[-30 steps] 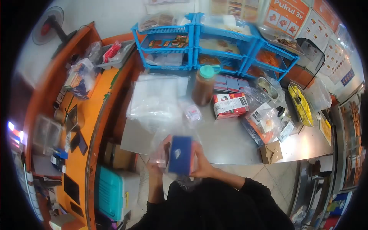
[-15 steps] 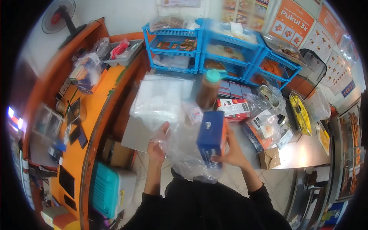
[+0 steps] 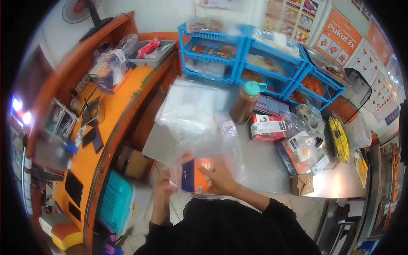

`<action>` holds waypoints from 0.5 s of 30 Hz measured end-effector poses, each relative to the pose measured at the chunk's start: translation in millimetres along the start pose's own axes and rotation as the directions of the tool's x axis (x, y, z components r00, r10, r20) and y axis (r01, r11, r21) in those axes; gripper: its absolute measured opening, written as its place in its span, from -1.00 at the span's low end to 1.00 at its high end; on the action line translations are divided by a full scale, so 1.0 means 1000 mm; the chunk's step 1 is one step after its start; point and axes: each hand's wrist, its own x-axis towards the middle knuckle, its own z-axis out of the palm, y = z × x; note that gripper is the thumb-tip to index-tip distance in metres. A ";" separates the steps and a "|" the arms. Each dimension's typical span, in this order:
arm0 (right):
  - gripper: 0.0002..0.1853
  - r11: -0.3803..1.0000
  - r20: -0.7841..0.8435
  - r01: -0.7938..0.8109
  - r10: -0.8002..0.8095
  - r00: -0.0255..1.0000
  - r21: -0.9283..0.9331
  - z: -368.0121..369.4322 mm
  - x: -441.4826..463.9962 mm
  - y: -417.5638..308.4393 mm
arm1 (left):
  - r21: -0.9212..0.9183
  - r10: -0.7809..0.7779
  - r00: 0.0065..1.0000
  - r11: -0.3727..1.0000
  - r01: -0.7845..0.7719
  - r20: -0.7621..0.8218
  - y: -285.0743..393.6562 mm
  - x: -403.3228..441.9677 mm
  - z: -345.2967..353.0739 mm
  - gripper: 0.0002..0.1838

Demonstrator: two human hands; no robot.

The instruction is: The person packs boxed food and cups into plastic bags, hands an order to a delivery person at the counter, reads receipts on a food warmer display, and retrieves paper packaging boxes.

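Observation:
An orange and dark blue box [image 3: 198, 177] is held low in front of my body, at the near edge of the steel table. My right hand [image 3: 221, 177] grips its right side, with the thumb over the orange face. My left hand [image 3: 163, 185] is closed at the edge of a clear plastic bag [image 3: 231, 155], left of the box; its fingers are slightly blurred. The bag spreads around and behind the box. Beyond it lies a stack of white plastic bags [image 3: 189, 106]. A brown bottle with a turquoise lid [image 3: 245, 104] stands right of the stack.
Blue tiered racks [image 3: 238, 55] line the back of the steel table [image 3: 263, 170]. On its right are a red box [image 3: 267, 127], a bagged box [image 3: 297, 151], a small brown carton [image 3: 302, 184] and a yellow-filled tray [image 3: 339, 138]. An orange counter [image 3: 112, 127] runs along the left.
The box has moved left and down from the right side, turning its orange face up, and now sits among the bag's plastic. My left hand has closed on the bag's edge. The view has shifted.

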 end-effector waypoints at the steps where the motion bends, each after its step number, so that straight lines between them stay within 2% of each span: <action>1: -0.16 0.984 0.152 -0.121 0.140 0.978 -0.128 -0.006 0.004 -0.009 | -0.031 0.087 0.991 0.996 -0.084 0.106 0.007 0.001 0.000 -0.74; 2: -0.15 0.937 0.276 -0.219 0.293 0.915 -0.271 -0.009 0.005 -0.013 | -0.030 0.085 0.991 0.996 -0.083 0.106 0.014 0.005 0.003 -0.74; 3: -0.19 0.915 0.348 -0.273 0.370 0.861 -0.295 -0.011 0.000 -0.003 | -0.052 0.168 0.958 0.986 -0.160 0.234 0.020 0.011 0.006 -0.70; 4: -0.19 0.913 0.342 -0.280 0.376 0.862 -0.298 -0.013 -0.006 0.010 | -0.086 0.246 0.900 0.969 -0.231 0.359 0.027 0.018 0.010 -0.56; 6: -0.26 0.917 0.366 -0.332 0.393 0.843 -0.221 -0.013 -0.019 0.041 | 0.080 0.082 0.967 0.991 -0.105 0.242 0.048 0.030 0.019 -0.47; 7: -0.26 0.910 0.357 -0.346 0.408 0.840 -0.226 -0.007 -0.024 0.056 | 0.070 0.075 0.965 0.993 -0.096 0.253 0.042 0.046 0.020 -0.47; 9: -0.28 0.837 0.168 -0.160 0.285 0.944 -0.523 -0.010 -0.038 0.082 | 0.070 0.154 0.985 0.985 -0.160 0.083 0.010 0.084 0.022 -0.31; 10: -0.28 0.816 0.141 -0.197 0.320 0.937 -0.544 -0.026 -0.045 0.083 | 0.069 0.016 0.998 0.998 -0.012 -0.069 -0.015 0.081 0.002 -0.26; 11: -0.32 0.827 0.189 -0.333 0.454 0.871 -0.453 -0.049 -0.051 0.080 | 0.053 -0.125 0.970 0.989 0.139 -0.208 -0.036 0.081 -0.013 -0.21; 12: -0.36 0.807 0.243 -0.471 0.567 0.787 -0.358 -0.077 -0.055 0.073 | 0.153 0.008 0.994 0.988 -0.025 0.111 -0.002 0.098 0.038 -0.17; 13: -0.38 0.909 0.293 -0.392 0.416 0.861 -0.138 -0.125 -0.046 0.023 | 0.151 -0.020 0.981 0.989 -0.010 0.195 0.001 0.097 0.040 -0.15; 14: -0.41 0.954 0.303 -0.284 0.244 0.921 0.094 -0.165 -0.042 -0.024 | 0.127 -0.016 0.984 0.992 -0.007 0.178 -0.004 0.094 0.040 -0.14; 15: -0.41 0.948 0.280 -0.309 0.275 0.920 0.083 -0.182 -0.062 -0.026 | 0.110 -0.014 0.987 0.994 -0.003 0.157 -0.008 0.091 0.039 -0.13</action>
